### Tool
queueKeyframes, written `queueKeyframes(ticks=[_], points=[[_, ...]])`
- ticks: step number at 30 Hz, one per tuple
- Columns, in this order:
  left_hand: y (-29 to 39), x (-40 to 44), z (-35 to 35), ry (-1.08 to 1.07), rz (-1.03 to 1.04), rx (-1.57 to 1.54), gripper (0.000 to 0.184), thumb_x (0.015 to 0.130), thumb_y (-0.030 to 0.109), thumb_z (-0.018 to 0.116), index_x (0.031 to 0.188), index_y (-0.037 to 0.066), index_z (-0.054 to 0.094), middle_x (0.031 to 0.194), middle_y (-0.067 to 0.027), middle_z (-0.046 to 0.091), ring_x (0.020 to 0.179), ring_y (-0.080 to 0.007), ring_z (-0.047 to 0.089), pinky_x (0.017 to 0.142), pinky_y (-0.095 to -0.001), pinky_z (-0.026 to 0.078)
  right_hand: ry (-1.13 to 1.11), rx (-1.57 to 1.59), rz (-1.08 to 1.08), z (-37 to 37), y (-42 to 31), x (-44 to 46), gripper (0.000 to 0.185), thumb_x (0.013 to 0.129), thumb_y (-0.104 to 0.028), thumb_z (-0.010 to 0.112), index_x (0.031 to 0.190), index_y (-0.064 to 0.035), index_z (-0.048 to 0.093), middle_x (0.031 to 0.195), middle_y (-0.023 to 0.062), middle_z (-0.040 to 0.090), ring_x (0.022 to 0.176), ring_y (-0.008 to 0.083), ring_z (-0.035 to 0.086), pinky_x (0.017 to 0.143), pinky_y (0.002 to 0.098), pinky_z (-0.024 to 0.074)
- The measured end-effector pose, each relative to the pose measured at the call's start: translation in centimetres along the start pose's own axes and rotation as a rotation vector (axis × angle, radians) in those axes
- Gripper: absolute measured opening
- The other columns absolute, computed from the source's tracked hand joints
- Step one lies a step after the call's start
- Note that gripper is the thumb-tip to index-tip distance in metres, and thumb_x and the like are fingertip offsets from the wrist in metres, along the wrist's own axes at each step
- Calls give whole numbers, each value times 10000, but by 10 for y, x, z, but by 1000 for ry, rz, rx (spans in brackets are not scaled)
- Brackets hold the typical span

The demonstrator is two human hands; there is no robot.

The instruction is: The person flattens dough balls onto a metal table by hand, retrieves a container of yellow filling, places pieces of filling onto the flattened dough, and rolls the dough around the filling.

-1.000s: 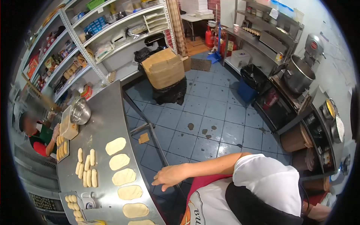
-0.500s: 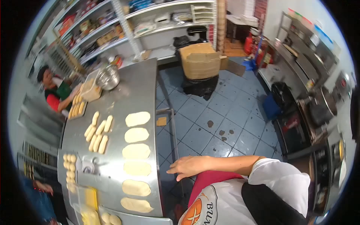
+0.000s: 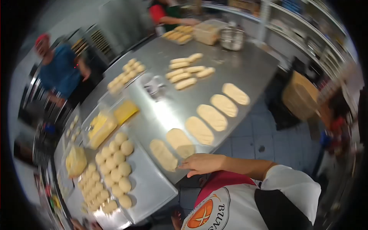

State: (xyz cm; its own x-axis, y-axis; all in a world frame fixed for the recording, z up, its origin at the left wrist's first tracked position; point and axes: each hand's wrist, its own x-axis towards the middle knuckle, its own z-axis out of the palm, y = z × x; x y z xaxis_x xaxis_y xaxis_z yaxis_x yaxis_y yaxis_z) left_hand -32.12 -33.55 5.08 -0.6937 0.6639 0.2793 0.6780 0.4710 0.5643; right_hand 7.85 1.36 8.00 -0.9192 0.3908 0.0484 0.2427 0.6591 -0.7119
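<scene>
My right hand (image 3: 203, 163) reaches over the near table edge, fingers extended and nothing held. Its fingertips are beside the near ends of two flattened dough ovals, the closest one (image 3: 164, 155) and its neighbour (image 3: 180, 143); I cannot tell if they touch. Several more flat ovals (image 3: 212, 117) form a row along the edge. Further in lie rolled dough sticks (image 3: 185, 83). Round dough balls (image 3: 119, 157) cover a metal tray (image 3: 153, 199) to the left. My left hand is out of view.
A steel table (image 3: 245, 61) carries a tub of yellow filling (image 3: 100, 130), a yellow block (image 3: 126, 112), a plastic box (image 3: 209, 32) and a metal bowl (image 3: 232, 38). One person (image 3: 63, 71) stands left; another person's arm (image 3: 172, 20) reaches in. A cardboard box (image 3: 301, 94) sits on the floor.
The view has swung left, bringing the dough-ball tray and the person in blue into fuller view. My right hand, over the floor beside the table before, now appears by the closest dough ovals.
</scene>
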Motion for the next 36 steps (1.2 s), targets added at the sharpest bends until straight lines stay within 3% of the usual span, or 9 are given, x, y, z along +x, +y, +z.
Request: queueKeyframes(ticks=[6,8,9,10,14,18,21,30,36], points=[[-127,-305,265,-408,-980,-354,337,896,297,490,1105,36,538,921,-91,568,773,-176,529,689,-345,463,-271,30,-274,-25,0,44,468,838,-282,583,1216,-26,478,1187,168,519,1070,331,505,904,365,408],[-112,-399,325,-476,-1019,-373,351,887,338,504,1056,42,588,868,-70,595,765,-174,525,692,-354,445,-348,41,-266,-32,3,42,450,811,-247,624,1186,-24,513,1174,171,540,1064,328,521,906,355,414],[-116,-432,360,-421,-790,-319,376,879,337,508,1111,48,572,988,-124,618,906,-225,575,787,-367,449,-380,36,-236,-36,7,42,438,798,-226,642,1167,-19,533,1154,177,556,1055,327,533,903,352,418],[-88,-441,373,-371,-861,-266,400,873,351,512,1128,47,565,1036,-141,606,952,-245,569,823,-363,440,-421,69,-219,-39,16,38,417,791,-202,648,1148,-11,548,1134,184,569,1045,324,544,903,347,418],[86,-393,360,-166,-1103,-289,465,852,387,525,1166,45,551,1131,-171,584,1036,-279,562,886,-348,425,-585,175,-191,-34,46,50,384,778,-143,654,1121,6,567,1086,201,594,1008,313,576,885,336,426],[145,-416,340,-9,-1244,-383,473,846,388,531,1164,38,552,1091,-165,605,1008,-271,579,857,-331,442,-699,151,-407,-21,10,58,331,794,-105,602,1097,26,572,1056,201,608,1003,310,579,878,349,425],[152,-486,359,199,-1247,-441,467,843,390,534,1167,56,555,1055,-159,621,973,-270,595,836,-323,454,-680,196,-572,-5,-15,59,349,793,-116,602,1106,34,560,1064,215,597,1016,333,566,880,352,418],[201,-645,412,231,-1592,-370,534,827,505,497,1181,111,558,1006,-148,639,918,-283,615,808,-366,466,-995,158,-786,69,-90,-19,364,787,-139,625,1096,43,566,1070,219,591,1000,336,572,857,337,436],[222,-745,404,588,-1588,-674,452,868,349,545,1196,37,539,862,-74,638,761,-133,574,734,-291,470,-1188,107,-937,148,-174,-121,385,796,-199,623,1117,4,564,1101,203,579,1016,337,557,862,352,437]])
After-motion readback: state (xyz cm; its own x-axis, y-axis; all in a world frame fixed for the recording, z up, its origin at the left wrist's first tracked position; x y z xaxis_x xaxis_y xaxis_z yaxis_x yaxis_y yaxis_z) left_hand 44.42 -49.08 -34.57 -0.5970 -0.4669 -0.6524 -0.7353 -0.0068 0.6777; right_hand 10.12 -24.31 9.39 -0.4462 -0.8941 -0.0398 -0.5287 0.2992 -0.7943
